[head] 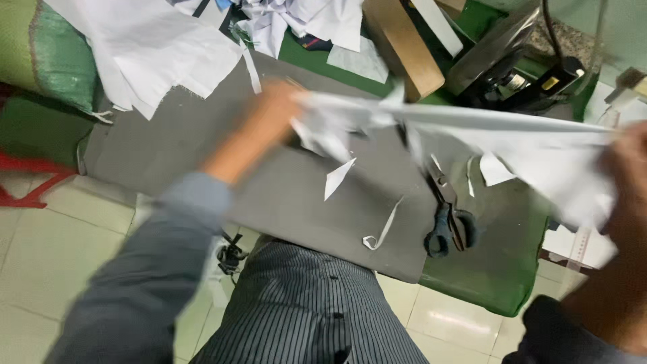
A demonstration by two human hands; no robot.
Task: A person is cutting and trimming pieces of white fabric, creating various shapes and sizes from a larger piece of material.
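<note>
A heap of white cloth pieces (pixel 145 50) lies at the left. The left hand (pixel 273 111) and right hand (pixel 630 172) each grip an end of a white cloth (pixel 512 138) stretched above the grey pad (pixel 202 141). Scissors (pixel 448 219) lie beneath, an iron (pixel 502 64) behind.

White fabric (pixel 512 135), grey pad (pixel 303 195)
</note>
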